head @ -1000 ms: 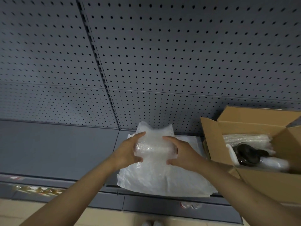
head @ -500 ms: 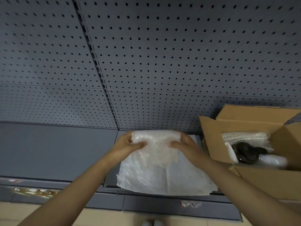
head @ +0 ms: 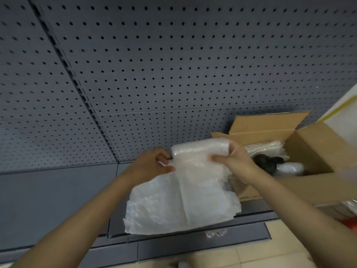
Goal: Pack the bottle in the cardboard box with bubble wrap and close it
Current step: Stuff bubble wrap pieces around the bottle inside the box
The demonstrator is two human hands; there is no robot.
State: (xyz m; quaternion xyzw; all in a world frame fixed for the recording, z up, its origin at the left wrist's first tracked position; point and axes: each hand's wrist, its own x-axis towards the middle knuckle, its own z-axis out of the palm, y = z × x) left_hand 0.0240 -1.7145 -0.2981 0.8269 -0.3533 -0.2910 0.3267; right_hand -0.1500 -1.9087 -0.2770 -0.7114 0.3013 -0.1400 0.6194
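Note:
A roll of clear bubble wrap (head: 199, 151) is held above the shelf. Whatever it wraps is hidden. My left hand (head: 152, 165) grips its left end, and my right hand (head: 233, 159) grips its right end. The loose tail of the wrap hangs onto a stack of white bubble wrap sheets (head: 173, 207) lying on the shelf. To the right stands an open cardboard box (head: 309, 149) with its flaps up. Inside it lie more bubble wrap (head: 266, 149) and a dark object (head: 266, 163) next to something white.
A grey pegboard wall (head: 173, 64) rises behind the grey shelf (head: 48, 200). The shelf's front edge runs below the sheets. Tan floor tiles (head: 222, 258) show underneath. Something red and silvery (head: 347, 215) sits low on the right.
Both hands have rolled the bubble wrap over and carried it to the right, closer to the box. The view has swung, so the box now looks tilted.

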